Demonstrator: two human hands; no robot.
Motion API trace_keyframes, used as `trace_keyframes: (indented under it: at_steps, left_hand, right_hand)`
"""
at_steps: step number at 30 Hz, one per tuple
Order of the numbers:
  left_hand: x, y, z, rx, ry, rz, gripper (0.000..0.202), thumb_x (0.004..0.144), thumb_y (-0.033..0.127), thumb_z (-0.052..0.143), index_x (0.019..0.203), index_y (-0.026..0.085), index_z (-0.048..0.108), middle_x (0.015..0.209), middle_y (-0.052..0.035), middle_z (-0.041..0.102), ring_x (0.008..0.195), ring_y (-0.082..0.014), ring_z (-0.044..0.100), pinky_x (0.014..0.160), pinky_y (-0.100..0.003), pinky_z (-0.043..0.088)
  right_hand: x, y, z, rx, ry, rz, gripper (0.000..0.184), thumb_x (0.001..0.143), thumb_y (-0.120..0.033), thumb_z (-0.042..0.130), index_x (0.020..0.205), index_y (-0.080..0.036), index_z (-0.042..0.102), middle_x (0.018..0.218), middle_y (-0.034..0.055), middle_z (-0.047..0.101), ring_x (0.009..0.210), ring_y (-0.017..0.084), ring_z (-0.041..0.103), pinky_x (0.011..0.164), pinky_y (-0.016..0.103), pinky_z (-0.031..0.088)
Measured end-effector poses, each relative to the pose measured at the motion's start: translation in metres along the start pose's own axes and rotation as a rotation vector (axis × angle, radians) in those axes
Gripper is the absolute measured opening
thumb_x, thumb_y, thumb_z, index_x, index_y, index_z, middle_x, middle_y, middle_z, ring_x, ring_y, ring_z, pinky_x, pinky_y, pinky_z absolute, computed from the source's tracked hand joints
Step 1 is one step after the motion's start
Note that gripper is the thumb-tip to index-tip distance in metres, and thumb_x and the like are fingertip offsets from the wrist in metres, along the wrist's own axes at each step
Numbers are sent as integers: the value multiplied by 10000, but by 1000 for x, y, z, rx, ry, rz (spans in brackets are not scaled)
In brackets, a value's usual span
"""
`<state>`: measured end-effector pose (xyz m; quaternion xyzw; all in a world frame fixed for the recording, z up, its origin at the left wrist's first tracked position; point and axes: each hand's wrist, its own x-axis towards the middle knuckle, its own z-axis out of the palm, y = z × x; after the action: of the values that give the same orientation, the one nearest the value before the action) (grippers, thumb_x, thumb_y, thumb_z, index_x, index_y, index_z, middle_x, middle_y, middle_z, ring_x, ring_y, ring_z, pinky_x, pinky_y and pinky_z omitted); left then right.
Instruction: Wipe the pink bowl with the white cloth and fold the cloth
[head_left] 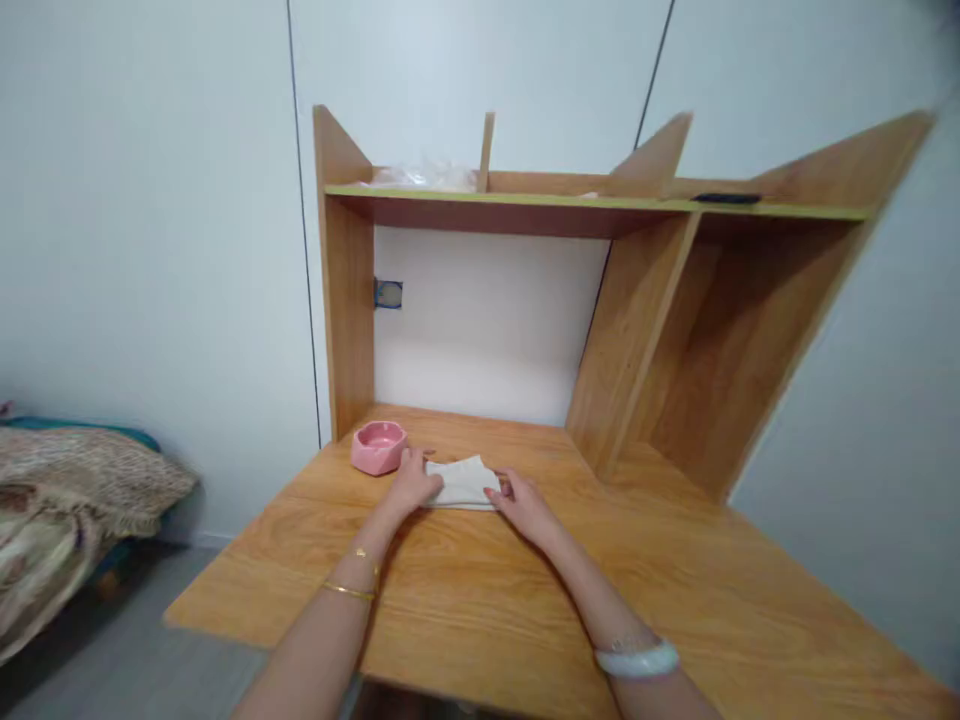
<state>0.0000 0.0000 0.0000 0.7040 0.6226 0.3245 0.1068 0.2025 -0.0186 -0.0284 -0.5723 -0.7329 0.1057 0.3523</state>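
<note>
A folded white cloth (461, 483) lies on the wooden desk, with one corner peaking at its far edge. My left hand (414, 482) grips its left side, the thumb resting on top. On the opposite side, my right hand (523, 507) pinches the right edge between thumb and curled fingers. A pink faceted bowl (379, 447) stands just beyond and to the left of my left hand.
The wooden desk (480, 620) carries a shelf unit (630, 300) along its back. On the upper shelf are clear plastic wrapping (427, 176) and a dark flat object (726, 198). A wall socket box (389, 294) sits behind. Left stands a bed with a patterned cover (82, 500).
</note>
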Motion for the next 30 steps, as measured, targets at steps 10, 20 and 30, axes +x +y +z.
trace_keyframes:
  at_steps: [10,20,30]
  left_hand:
    - [-4,4,-33,260,340,-64,333,700,202,484,1030,192,524,1042,-100,474,1002,-257,458,848,-371,344]
    - [-4,-21,-49,468,369,-303,406,772,142,372,1170,88,433,1034,-169,522,965,-295,505,781,-402,341]
    - [-2,-31,-58,336,366,-468,495,803,183,320,1289,93,308,1131,-198,502,1047,-348,479,842,-485,327]
  right_hand:
    - [-3,-2,-2,-43,-14,20,382,763,-313,518,1093,-119,529,805,71,617,768,183,549,741,308,393]
    - [-2,-2,-4,-66,-34,4,363,776,-280,520,1102,-118,523,736,41,590,739,168,528,727,286,388]
    - [-2,-3,-4,-87,-39,8,385,764,-245,517,1115,-89,512,781,63,594,766,176,526,746,293,382]
